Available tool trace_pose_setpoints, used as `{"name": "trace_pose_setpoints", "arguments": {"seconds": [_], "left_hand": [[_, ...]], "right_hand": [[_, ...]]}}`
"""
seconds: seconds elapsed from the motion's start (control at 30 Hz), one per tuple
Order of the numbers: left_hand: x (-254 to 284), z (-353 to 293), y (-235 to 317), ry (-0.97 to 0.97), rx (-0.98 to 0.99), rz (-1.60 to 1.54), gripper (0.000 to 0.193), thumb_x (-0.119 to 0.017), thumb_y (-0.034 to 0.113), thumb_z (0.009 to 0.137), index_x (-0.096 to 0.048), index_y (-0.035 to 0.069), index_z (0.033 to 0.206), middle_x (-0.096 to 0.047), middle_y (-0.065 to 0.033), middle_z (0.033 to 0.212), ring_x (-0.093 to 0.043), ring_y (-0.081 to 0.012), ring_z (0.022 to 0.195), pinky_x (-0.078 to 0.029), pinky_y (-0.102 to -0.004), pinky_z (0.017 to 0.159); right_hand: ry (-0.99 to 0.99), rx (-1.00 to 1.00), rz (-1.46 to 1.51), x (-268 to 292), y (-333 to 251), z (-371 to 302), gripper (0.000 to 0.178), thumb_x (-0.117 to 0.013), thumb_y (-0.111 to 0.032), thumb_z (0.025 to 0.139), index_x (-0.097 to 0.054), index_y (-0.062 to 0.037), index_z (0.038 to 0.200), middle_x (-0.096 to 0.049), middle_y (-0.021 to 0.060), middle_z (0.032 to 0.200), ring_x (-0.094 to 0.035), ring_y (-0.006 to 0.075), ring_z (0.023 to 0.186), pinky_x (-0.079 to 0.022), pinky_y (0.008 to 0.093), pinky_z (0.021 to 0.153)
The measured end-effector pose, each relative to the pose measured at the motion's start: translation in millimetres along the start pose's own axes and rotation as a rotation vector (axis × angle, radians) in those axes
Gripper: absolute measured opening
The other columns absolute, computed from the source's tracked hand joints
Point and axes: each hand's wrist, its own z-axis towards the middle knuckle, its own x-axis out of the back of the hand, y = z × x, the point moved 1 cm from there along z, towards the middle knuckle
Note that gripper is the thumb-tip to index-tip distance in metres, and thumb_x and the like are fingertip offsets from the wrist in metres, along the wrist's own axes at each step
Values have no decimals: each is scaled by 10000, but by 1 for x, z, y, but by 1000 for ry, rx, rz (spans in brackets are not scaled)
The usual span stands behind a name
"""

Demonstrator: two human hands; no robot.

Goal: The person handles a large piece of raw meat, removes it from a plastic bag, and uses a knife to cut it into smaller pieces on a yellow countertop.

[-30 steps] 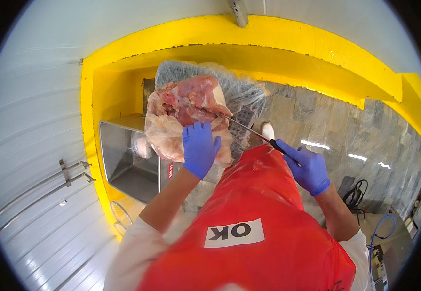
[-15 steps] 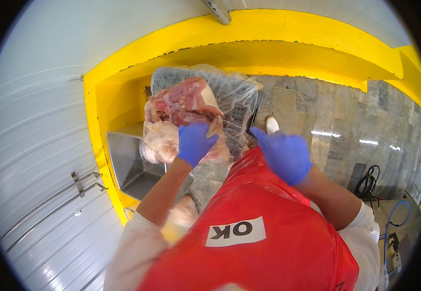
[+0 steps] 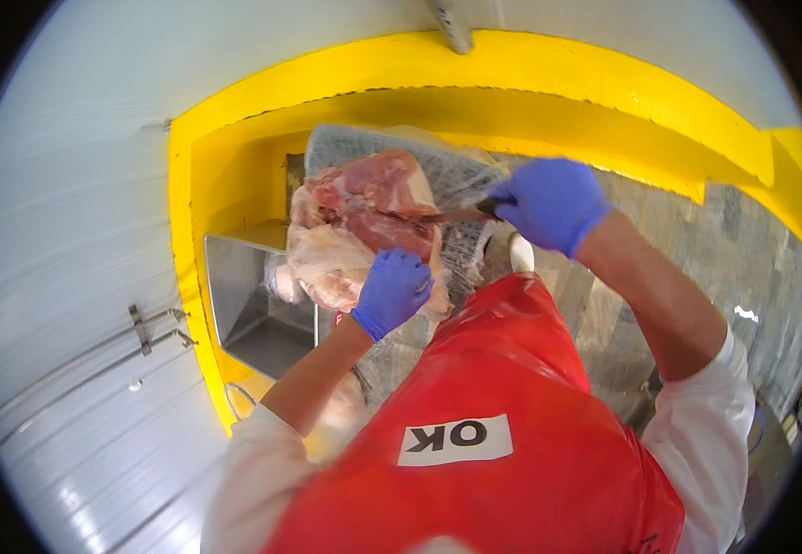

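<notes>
A large piece of raw meat (image 3: 378,198), red with pale fat and skin, lies on a plastic-lined crate (image 3: 470,185). My right hand (image 3: 553,205), in a blue glove, is closed round the dark handle of a knife (image 3: 464,215). The blade points left, and its tip meets the meat's right side. At the near edge of the meat my left hand (image 3: 393,291), gloved in blue too, is closed with bent fingers on a flap of pale skin or fat. Its fingertips are partly hidden.
A metal bin (image 3: 262,319) stands left of the crate. Behind runs a yellow ledge (image 3: 512,69), and a ribbed white wall (image 3: 68,323) rises on the left. My red apron (image 3: 475,388) fills the near middle, above the tiled floor (image 3: 595,319). A white boot tip (image 3: 522,254) shows beside the crate.
My right hand has moved forward and right, turning the knife so its blade lies nearly level. The left hand has shifted slightly right and nearer to me.
</notes>
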Motion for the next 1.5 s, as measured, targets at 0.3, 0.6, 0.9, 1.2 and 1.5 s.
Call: {"name": "trace_pose_setpoints", "arguments": {"seconds": [0.3,0.6,0.9,1.2,1.5], "left_hand": [[69,-51,-75,-169,-50,340,780,-872,414,722,-552,89,1355,-562,-140,1268,-536,-344,1250,-325,-552,1202],[56,-72,-73,-160,236,215,565,-861,393,738,-601,106,1149,-633,-106,1018,-609,-312,1012,-427,-447,933],[7,-111,-60,258,510,179,573,-880,348,730,-609,100,1169,-669,-134,997,-646,-353,969,-479,-471,915],[33,-87,-113,425,933,29,802,-790,558,825,-594,31,1398,-662,-244,1276,-626,-386,1230,-526,-496,1014],[38,-74,-130,-140,1201,-209,656,-713,561,791,-775,14,1147,-741,-237,1203,-691,-385,1156,-545,-479,997]], "right_hand": [[118,-6,148,-47,1,-60,239,-646,-315,974,-737,-245,1184,-731,146,838,-709,387,769,-555,505,665],[159,-82,91,-62,-18,-77,269,-638,-308,983,-715,-276,1239,-735,145,847,-709,392,761,-558,507,658],[176,-95,98,-77,-16,-84,293,-640,-332,982,-708,-284,1263,-723,169,816,-711,400,746,-559,518,647],[178,-87,76,-84,-24,-93,321,-636,-341,985,-699,-299,1298,-725,178,814,-716,398,746,-561,521,649],[181,-129,93,-92,-28,-94,336,-642,-347,981,-692,-304,1310,-729,170,807,-722,393,754,-568,518,662]]}}
